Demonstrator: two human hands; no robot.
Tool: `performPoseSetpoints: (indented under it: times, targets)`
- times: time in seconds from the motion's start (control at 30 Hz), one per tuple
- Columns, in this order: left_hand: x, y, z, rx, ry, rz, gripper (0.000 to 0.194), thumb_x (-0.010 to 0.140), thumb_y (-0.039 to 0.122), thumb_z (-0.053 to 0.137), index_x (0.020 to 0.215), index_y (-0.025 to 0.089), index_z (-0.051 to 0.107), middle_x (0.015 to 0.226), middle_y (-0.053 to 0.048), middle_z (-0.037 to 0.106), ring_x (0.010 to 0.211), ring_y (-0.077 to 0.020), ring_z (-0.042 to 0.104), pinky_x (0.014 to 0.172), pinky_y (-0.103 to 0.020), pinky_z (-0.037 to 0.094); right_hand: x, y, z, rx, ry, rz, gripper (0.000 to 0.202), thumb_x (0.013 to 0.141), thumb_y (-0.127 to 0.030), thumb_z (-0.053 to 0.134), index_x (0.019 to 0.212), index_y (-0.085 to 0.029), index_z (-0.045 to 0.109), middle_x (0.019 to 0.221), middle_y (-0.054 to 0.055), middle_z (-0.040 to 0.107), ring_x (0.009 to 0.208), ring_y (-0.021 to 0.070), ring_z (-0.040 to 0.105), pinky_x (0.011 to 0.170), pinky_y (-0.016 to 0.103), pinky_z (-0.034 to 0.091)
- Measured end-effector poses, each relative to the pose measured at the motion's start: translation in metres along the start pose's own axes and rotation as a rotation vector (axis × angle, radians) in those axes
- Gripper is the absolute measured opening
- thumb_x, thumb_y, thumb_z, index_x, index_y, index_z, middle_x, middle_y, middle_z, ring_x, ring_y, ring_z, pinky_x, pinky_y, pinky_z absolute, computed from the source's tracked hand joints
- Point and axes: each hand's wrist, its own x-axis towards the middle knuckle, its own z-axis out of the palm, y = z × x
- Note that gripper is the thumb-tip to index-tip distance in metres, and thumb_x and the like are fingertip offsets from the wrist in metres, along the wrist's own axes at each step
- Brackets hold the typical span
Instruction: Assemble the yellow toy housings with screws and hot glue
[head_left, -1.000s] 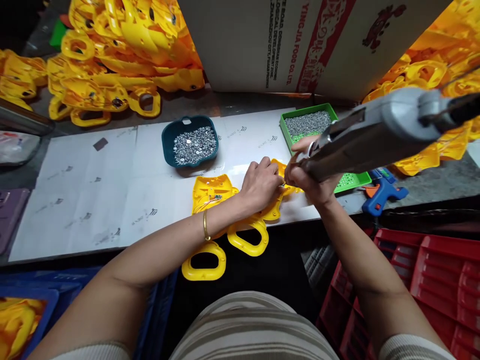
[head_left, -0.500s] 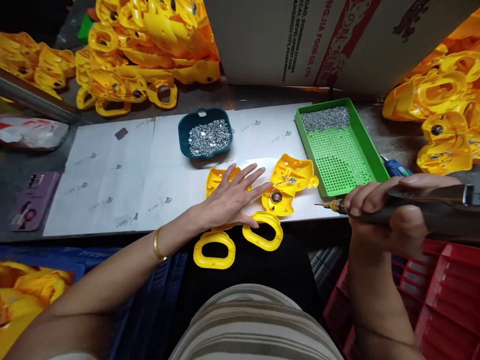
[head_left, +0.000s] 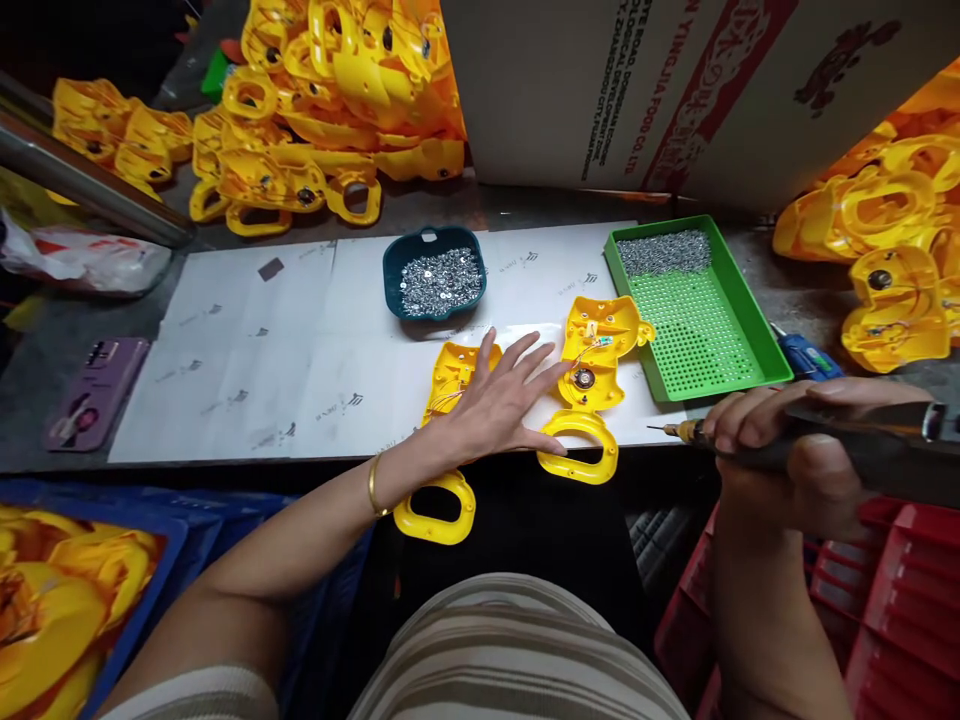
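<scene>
Left hand [head_left: 499,405], splayed, lies over one yellow plastic shell [head_left: 450,378] at twelve o'clock; right hand [head_left: 780,435] grips a dark power screwdriver [head_left: 892,445] at two. Another yellow plastic shell [head_left: 611,382], at one, looks light, stiff; hold its loop [head_left: 577,470], sparing thin wires [head_left: 596,348].

A purple phone [head_left: 97,393] is laid at the left, near a white plastic bag [head_left: 90,258]; a cardboard box [head_left: 547,100], printed with red lettering [head_left: 660,100], is stood behind.

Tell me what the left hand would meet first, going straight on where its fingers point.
The left hand would likely meet the yellow shell beside the green tray first; depth is unclear, so they may already touch.
</scene>
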Motion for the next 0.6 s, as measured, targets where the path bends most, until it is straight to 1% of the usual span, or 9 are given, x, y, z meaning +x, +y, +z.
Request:
performPoseSetpoints:
  times: [0.1,0.17,0.23,0.27,0.33,0.4,0.47,0.53,0.6]
  targets:
    - [-0.033,-0.013,-0.017,0.063,0.046,0.006,0.096,0.072,0.079,0.057,0.149,0.024,0.038,0.156,-0.016,0.036,0.147,-0.0366,0.024,0.117,-0.063,-0.003,-0.001,-0.005,-0.003,-0.024,0.006,-0.036,0.015,0.076,-0.031,0.055,0.065,-0.020,0.056,0.050,-0.002,0.045,0.039,0.0139,0.043,0.039,0.031,0.037]
    - [-0.058,-0.026,-0.024,0.080,-0.005,0.019,0.097,0.072,0.078,0.060,0.150,0.026,0.035,0.157,-0.016,0.033,0.148,-0.0358,0.022,0.119,-0.059,-0.002,-0.001,-0.007,-0.004,-0.036,0.008,-0.047,0.015,0.076,-0.030,0.055,0.065,-0.020,0.056,0.050,-0.002,0.045,0.039,0.0132,0.043,0.039,0.031,0.037]
    - [-0.074,-0.036,-0.022,0.081,-0.065,0.001,0.100,0.072,0.075,0.064,0.152,0.025,0.032,0.159,-0.018,0.027,0.149,-0.0362,0.019,0.119,-0.058,0.000,0.000,-0.007,-0.002,-0.031,0.031,-0.050,0.014,0.076,-0.029,0.056,0.066,-0.020,0.056,0.050,-0.003,0.045,0.038,0.0124,0.043,0.040,0.030,0.037]
    - [-0.077,-0.040,-0.018,0.075,-0.078,-0.018,0.100,0.073,0.074,0.065,0.153,0.024,0.030,0.160,-0.019,0.025,0.149,-0.0367,0.018,0.119,-0.057,0.001,0.000,-0.006,0.000,-0.019,0.050,-0.066,0.012,0.076,-0.028,0.056,0.067,-0.020,0.056,0.051,-0.003,0.045,0.038,0.0118,0.043,0.039,0.029,0.037]
    - [-0.071,-0.044,-0.006,0.042,-0.067,-0.055,0.100,0.075,0.072,0.063,0.154,0.022,0.028,0.161,-0.020,0.020,0.149,-0.0377,0.016,0.119,-0.058,0.006,-0.001,-0.004,0.004,0.013,0.075,-0.105,0.008,0.076,-0.025,0.057,0.069,-0.021,0.058,0.052,-0.004,0.045,0.037,0.0109,0.042,0.038,0.027,0.038]
    - [-0.053,-0.042,0.008,-0.009,-0.028,-0.066,0.099,0.078,0.072,0.060,0.155,0.020,0.024,0.161,-0.021,0.016,0.150,-0.0382,0.013,0.118,-0.059,0.011,-0.004,-0.004,0.006,0.024,0.102,-0.105,0.005,0.076,-0.024,0.059,0.078,-0.022,0.062,0.054,-0.005,0.048,0.038,0.0114,0.043,0.039,0.027,0.039]
    - [-0.032,-0.039,0.018,-0.044,0.043,-0.043,0.101,0.078,0.075,0.056,0.155,0.017,0.024,0.161,-0.022,0.017,0.149,-0.0381,0.014,0.118,-0.059,0.014,-0.010,-0.006,0.005,0.008,0.124,-0.083,0.017,0.074,-0.025,0.062,0.091,-0.023,0.064,0.056,-0.005,0.051,0.039,0.0133,0.046,0.039,0.028,0.042]
    - [-0.014,-0.040,0.019,-0.042,0.161,-0.014,0.095,0.079,0.076,0.054,0.151,0.018,0.033,0.158,-0.020,0.027,0.147,-0.0366,0.022,0.117,-0.058,0.018,-0.017,-0.010,-0.001,-0.020,0.143,-0.066,0.026,0.073,-0.026,0.064,0.099,-0.024,0.063,0.058,-0.005,0.053,0.041,0.0145,0.047,0.040,0.030,0.044]
    - [-0.002,-0.051,0.008,-0.007,0.326,-0.058,0.069,0.087,0.069,0.049,0.140,0.024,0.051,0.149,-0.013,0.045,0.138,-0.0327,0.037,0.114,-0.055,0.025,-0.024,-0.014,-0.008,-0.027,0.129,-0.058,0.027,0.073,-0.026,0.063,0.100,-0.023,0.062,0.059,-0.005,0.054,0.041,0.0145,0.048,0.041,0.030,0.043]
